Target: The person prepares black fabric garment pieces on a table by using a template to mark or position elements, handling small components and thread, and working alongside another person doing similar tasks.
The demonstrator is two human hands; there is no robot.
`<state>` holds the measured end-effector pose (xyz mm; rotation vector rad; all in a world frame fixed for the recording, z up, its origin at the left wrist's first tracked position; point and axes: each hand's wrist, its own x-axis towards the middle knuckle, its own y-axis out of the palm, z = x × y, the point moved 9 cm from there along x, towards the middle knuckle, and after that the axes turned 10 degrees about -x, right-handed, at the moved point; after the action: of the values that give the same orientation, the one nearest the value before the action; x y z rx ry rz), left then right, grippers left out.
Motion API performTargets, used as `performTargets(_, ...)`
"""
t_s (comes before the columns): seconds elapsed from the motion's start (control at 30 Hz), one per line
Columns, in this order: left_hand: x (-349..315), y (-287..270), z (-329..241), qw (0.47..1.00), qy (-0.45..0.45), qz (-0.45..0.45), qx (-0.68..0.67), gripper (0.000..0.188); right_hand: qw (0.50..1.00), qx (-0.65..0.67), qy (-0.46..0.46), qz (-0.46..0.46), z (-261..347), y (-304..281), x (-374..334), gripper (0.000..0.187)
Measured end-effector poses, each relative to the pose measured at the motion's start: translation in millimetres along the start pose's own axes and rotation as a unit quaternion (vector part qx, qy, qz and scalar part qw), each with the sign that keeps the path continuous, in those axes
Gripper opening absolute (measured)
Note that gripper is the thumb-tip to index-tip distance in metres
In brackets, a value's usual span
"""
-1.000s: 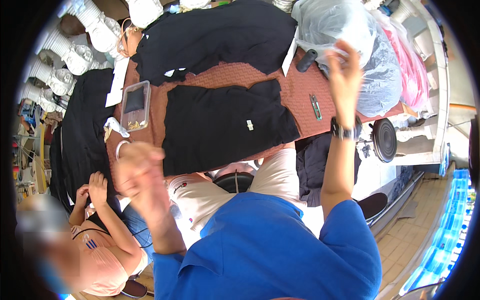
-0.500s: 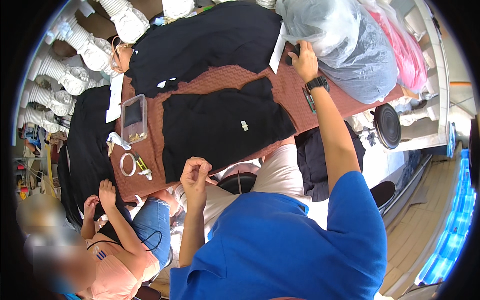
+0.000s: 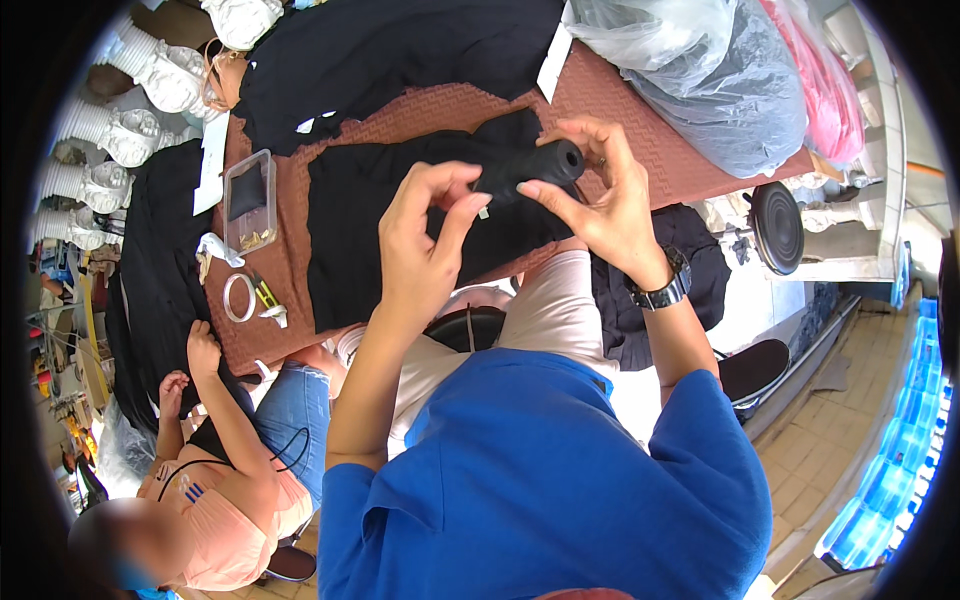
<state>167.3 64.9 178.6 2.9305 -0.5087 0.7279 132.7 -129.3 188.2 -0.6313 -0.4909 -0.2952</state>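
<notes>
A black spool of thread, a dark cylinder with a hole in its right end, is held above the table. My right hand grips its right part between thumb and fingers. At the spool's left end, the thumb and index finger of my left hand close on it; a fine thread there would be too small to make out. Under both hands lies a folded black cloth with a small pale tag, partly hidden by the hands. A second black cloth is spread farther back.
The table has a brown textured cover. Left of the cloth are a clear plastic box, a white tape ring and yellow thread snips. Plastic bags stand at the back right. A co-worker sits at my left.
My right hand has picked up the black spool beside the plastic bag and brought it over the folded cloth. My left hand has risen from the cloth's near edge to meet it.
</notes>
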Motion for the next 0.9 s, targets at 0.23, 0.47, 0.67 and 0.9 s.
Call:
performTargets(0.23, 9, 24, -3, 0.999, 0.008, 0.032, 0.039, 0.027, 1.000, -0.004, -0.015, 0.013, 8, 9, -9, 0.063)
performTargets(0.47, 13, 31, 19, 1.000, 0.004, 0.000, 0.009, 0.010, 0.998, -0.013, 0.014, 0.054, 9, 10, -14, 0.062)
performTargets(0.67, 63, 63, 48, 0.998, -0.025, 0.064, 0.001, 0.014, 0.986, -0.139, -0.097, 0.005, -2, -16, 14, 0.061)
performTargets(0.9, 123, 121, 119, 0.989, 0.058, 0.081, 0.107, 0.007, 0.972, -0.225, 0.002, 0.066, -109, -19, 55, 0.058)
